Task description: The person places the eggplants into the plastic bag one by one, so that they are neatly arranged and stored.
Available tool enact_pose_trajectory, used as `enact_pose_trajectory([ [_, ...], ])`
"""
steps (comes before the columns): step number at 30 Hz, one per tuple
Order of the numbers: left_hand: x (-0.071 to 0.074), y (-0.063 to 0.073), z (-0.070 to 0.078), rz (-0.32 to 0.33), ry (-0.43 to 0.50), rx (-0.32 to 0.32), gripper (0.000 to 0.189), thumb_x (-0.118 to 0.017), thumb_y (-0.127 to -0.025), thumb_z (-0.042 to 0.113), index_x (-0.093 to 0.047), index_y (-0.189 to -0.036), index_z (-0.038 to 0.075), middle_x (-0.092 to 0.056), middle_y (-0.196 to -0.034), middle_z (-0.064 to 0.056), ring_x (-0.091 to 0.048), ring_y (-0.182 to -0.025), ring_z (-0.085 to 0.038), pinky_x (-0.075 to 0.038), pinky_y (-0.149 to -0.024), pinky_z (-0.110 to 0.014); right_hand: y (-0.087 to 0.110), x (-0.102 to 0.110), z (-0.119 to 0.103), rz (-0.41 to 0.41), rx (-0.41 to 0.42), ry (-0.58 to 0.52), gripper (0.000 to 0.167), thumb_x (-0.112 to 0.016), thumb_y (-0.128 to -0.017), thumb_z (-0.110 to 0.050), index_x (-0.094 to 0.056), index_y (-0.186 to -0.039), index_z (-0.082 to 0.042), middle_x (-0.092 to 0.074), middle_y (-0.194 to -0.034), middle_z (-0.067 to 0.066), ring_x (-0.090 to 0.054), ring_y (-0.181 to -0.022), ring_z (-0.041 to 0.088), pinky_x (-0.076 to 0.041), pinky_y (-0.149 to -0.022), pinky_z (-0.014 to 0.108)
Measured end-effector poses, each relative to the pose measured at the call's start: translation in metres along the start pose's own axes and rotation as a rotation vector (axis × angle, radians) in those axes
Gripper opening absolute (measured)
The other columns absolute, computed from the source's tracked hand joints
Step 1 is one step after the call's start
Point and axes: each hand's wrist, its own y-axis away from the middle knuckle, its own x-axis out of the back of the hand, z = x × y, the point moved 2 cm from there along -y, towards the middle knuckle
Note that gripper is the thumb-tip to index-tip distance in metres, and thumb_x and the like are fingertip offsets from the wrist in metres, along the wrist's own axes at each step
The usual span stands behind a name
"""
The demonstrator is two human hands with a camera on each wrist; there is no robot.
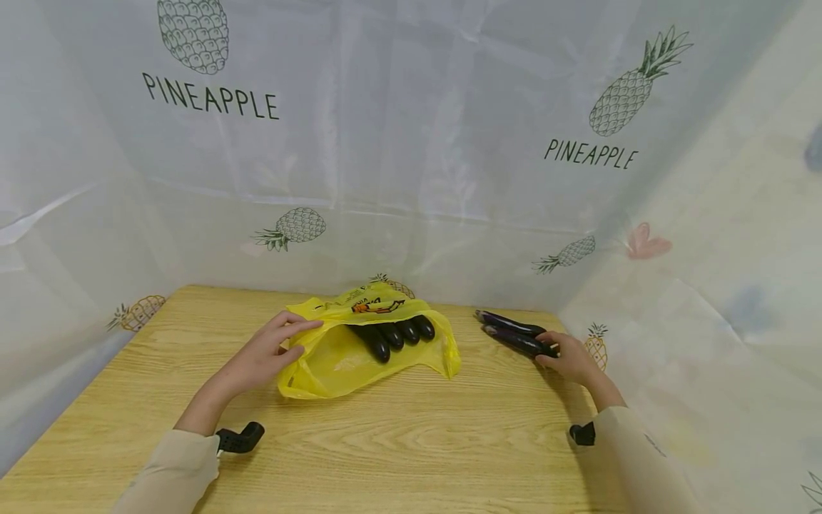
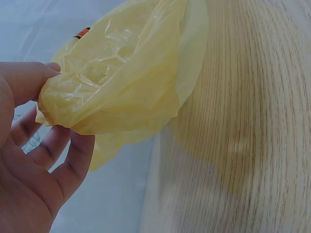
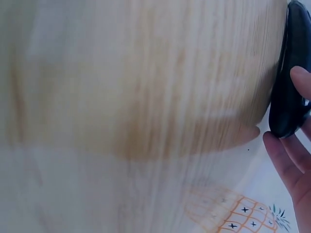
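Observation:
A yellow plastic bag [image 1: 327, 364] lies on the table with its mouth facing the person. Several dark eggplants [image 1: 372, 341] sit side by side inside it, their rounded ends toward the opening. At the bag's left edge, my left hand [image 1: 266, 355] pinches the film between thumb and fingers; the left wrist view shows the bunched plastic [image 2: 73, 99] in its grip. Two more eggplants lie together at the right. My right hand [image 1: 571, 357] grips the rounded end of the nearer eggplant [image 1: 516, 341], thumb on its side. The farther eggplant [image 1: 507, 321] lies right beside it.
The wooden table [image 1: 385, 457] meets a pineapple-printed sheet [image 1: 411, 157] at the back. Another hanging sheet [image 1: 706, 321] runs along the right edge, close to my right hand. Black wrist mounts [image 1: 240, 437] stick out from both forearms.

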Motion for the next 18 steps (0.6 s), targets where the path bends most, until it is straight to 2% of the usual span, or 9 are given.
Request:
enact_pose_trajectory([
  [7,-0.001,-0.001,0.000,0.003,-0.001,-0.001,0.050,-0.064,-0.105,0.002,-0.058,-0.154,0.013,-0.052,-0.132,-0.009,-0.048,-0.089,-0.020,-0.043,-0.071,-0.030,0.001,0.003,-0.007,-0.044,0.021,0.039,0.050,-0.079,-0.099,-0.025,-0.066,-0.140,-0.001,-0.068,-0.127,0.026,-0.070,-0.101,0.038,-0.057,-0.084,0.056],
  [12,-0.001,-0.001,-0.002,0.008,-0.015,-0.012,0.050,-0.065,-0.105,0.002,-0.058,-0.154,0.012,-0.052,-0.132,-0.009,-0.049,-0.087,-0.019,-0.044,-0.070,-0.029,0.002,0.003,-0.012,-0.069,0.023,0.031,0.049,-0.079,-0.098,-0.026,-0.067,-0.139,-0.001,-0.069,-0.126,0.024,-0.070,-0.101,0.038,-0.058,-0.085,0.055],
  [18,-0.001,-0.001,-0.003,0.000,-0.023,0.007,0.051,-0.064,-0.106,0.003,-0.058,-0.154,0.015,-0.052,-0.132,-0.006,-0.049,-0.090,-0.020,-0.044,-0.072,-0.030,0.003,0.003,-0.018,-0.064,0.044,0.036,0.050,-0.079,-0.098,-0.028,-0.068,-0.137,0.000,-0.070,-0.125,0.024,-0.071,-0.100,0.037,-0.058,-0.085,0.055],
])
